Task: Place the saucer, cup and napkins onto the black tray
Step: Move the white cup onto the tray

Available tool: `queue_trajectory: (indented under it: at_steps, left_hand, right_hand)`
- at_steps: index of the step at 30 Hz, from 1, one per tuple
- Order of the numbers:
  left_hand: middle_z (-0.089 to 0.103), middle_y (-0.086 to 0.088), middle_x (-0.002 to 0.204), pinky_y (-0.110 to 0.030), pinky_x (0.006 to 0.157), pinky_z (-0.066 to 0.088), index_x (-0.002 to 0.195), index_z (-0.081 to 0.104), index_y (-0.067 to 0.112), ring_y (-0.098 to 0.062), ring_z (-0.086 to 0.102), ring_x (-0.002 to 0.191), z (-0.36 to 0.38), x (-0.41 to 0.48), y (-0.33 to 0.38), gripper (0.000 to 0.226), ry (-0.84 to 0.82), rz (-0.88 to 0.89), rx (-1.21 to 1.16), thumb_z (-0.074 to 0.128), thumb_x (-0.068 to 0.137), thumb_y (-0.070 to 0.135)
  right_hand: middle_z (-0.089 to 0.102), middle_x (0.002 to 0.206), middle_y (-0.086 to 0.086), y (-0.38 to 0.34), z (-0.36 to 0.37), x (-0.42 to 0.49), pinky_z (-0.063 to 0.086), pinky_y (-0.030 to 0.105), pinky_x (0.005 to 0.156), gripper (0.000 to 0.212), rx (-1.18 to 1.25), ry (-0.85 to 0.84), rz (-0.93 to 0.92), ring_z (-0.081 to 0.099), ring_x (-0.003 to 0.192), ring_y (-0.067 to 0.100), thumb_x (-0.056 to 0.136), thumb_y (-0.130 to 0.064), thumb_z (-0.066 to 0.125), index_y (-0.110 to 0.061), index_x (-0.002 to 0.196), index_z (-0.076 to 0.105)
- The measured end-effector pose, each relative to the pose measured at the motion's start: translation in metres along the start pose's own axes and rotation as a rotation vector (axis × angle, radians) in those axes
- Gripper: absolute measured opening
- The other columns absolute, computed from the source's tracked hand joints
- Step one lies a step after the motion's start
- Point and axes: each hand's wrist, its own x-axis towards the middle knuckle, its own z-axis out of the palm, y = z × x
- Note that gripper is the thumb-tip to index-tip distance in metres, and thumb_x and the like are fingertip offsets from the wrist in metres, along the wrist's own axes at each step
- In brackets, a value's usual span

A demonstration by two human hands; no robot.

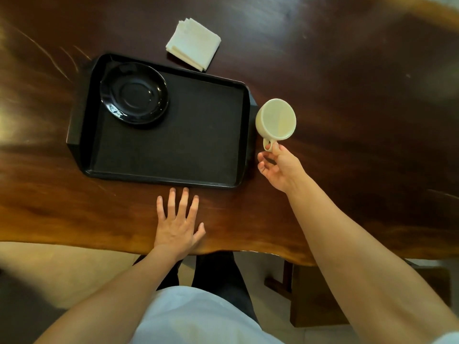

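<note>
A black tray (173, 150) lies on the dark wooden table. A glossy black saucer (134, 93) sits in the tray's far left corner. My right hand (279, 167) grips the handle of a cream cup (276, 119), which is just past the tray's right edge, its opening facing me. A stack of white napkins (193, 43) lies on the table behind the tray's far edge. My left hand (177, 224) rests flat on the table in front of the tray's near edge, fingers spread, holding nothing.
The wooden table (360, 108) has a wavy near edge just under my left wrist. A wooden bench or stool (320, 296) stands below the table at the right. My legs and white shirt fill the bottom middle.
</note>
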Motion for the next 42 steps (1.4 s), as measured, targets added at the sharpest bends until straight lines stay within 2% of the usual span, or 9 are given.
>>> queue_trajectory:
  at_steps: [4, 8, 11, 16, 20, 22, 25, 42]
  left_hand:
    - [0.032, -0.020, 0.155, -0.065, 0.116, 0.004, 0.147, 0.038, 0.017, -0.046, 0.022, 0.144, -0.001, 0.000, -0.001, 0.080, -0.002, 0.001, -0.012, 0.047, 0.081, 0.063]
    - [0.034, -0.020, 0.155, -0.064, 0.117, 0.001, 0.147, 0.040, 0.018, -0.046, 0.021, 0.144, -0.002, 0.000, -0.001, 0.081, -0.001, 0.002, -0.021, 0.047, 0.081, 0.064]
    - [0.035, -0.020, 0.155, -0.063, 0.117, 0.000, 0.147, 0.041, 0.017, -0.046, 0.021, 0.144, -0.003, 0.001, -0.001, 0.081, 0.003, 0.005, -0.025, 0.045, 0.082, 0.065]
    - [0.038, -0.020, 0.155, -0.063, 0.116, 0.001, 0.147, 0.044, 0.017, -0.045, 0.021, 0.145, -0.005, 0.000, -0.002, 0.081, 0.016, 0.006, -0.032, 0.042, 0.083, 0.066]
    - [0.039, -0.020, 0.155, -0.065, 0.116, 0.006, 0.147, 0.045, 0.017, -0.045, 0.020, 0.145, -0.004, -0.001, -0.002, 0.079, 0.018, 0.010, -0.048, 0.039, 0.084, 0.065]
    - [0.039, -0.020, 0.156, -0.065, 0.116, 0.008, 0.146, 0.046, 0.017, -0.046, 0.022, 0.145, -0.004, 0.000, -0.002, 0.079, 0.015, 0.011, -0.051, 0.037, 0.085, 0.066]
    - [0.038, -0.019, 0.156, -0.065, 0.116, 0.007, 0.147, 0.045, 0.017, -0.046, 0.021, 0.146, -0.003, 0.000, -0.002, 0.078, 0.018, 0.011, -0.057, 0.039, 0.086, 0.065]
    - [0.033, -0.019, 0.159, -0.066, 0.117, 0.007, 0.149, 0.041, 0.018, -0.045, 0.019, 0.148, 0.003, -0.001, -0.004, 0.078, 0.040, 0.007, -0.069, 0.039, 0.087, 0.065]
  right_hand:
    - [0.059, 0.103, 0.008, -0.006, 0.021, -0.003, 0.052, 0.027, 0.067, 0.015, 0.000, -0.066, -0.022, 0.059, 0.087, 0.017, 0.103, -0.024, 0.055, -0.014, 0.105, 0.065]
    - [0.059, 0.107, 0.009, -0.010, 0.043, -0.004, 0.051, 0.027, 0.063, 0.017, -0.039, -0.098, -0.020, 0.060, 0.088, 0.017, 0.103, -0.026, 0.052, -0.013, 0.100, 0.064]
    - [0.058, 0.108, 0.010, -0.010, 0.059, -0.005, 0.052, 0.028, 0.066, 0.018, -0.066, -0.118, -0.006, 0.060, 0.091, 0.019, 0.104, -0.026, 0.051, -0.012, 0.101, 0.063]
    - [0.059, 0.112, 0.010, -0.005, 0.082, -0.006, 0.053, 0.029, 0.071, 0.018, -0.098, -0.132, 0.016, 0.064, 0.098, 0.022, 0.104, -0.023, 0.052, -0.010, 0.111, 0.063]
    - [0.060, 0.112, 0.011, 0.001, 0.091, -0.005, 0.053, 0.030, 0.070, 0.017, -0.099, -0.133, 0.035, 0.065, 0.101, 0.023, 0.104, -0.022, 0.052, -0.011, 0.105, 0.064]
    - [0.061, 0.113, 0.011, 0.004, 0.093, -0.004, 0.053, 0.030, 0.069, 0.018, -0.109, -0.127, 0.044, 0.065, 0.102, 0.024, 0.104, -0.023, 0.051, -0.010, 0.108, 0.063]
    - [0.061, 0.113, 0.012, 0.009, 0.098, -0.003, 0.054, 0.031, 0.071, 0.023, -0.120, -0.107, 0.056, 0.066, 0.100, 0.023, 0.104, -0.023, 0.051, -0.009, 0.118, 0.062]
    - [0.064, 0.109, 0.011, 0.028, 0.116, 0.001, 0.055, 0.032, 0.071, 0.031, -0.147, -0.101, 0.052, 0.067, 0.094, 0.023, 0.104, -0.024, 0.052, -0.005, 0.126, 0.061]
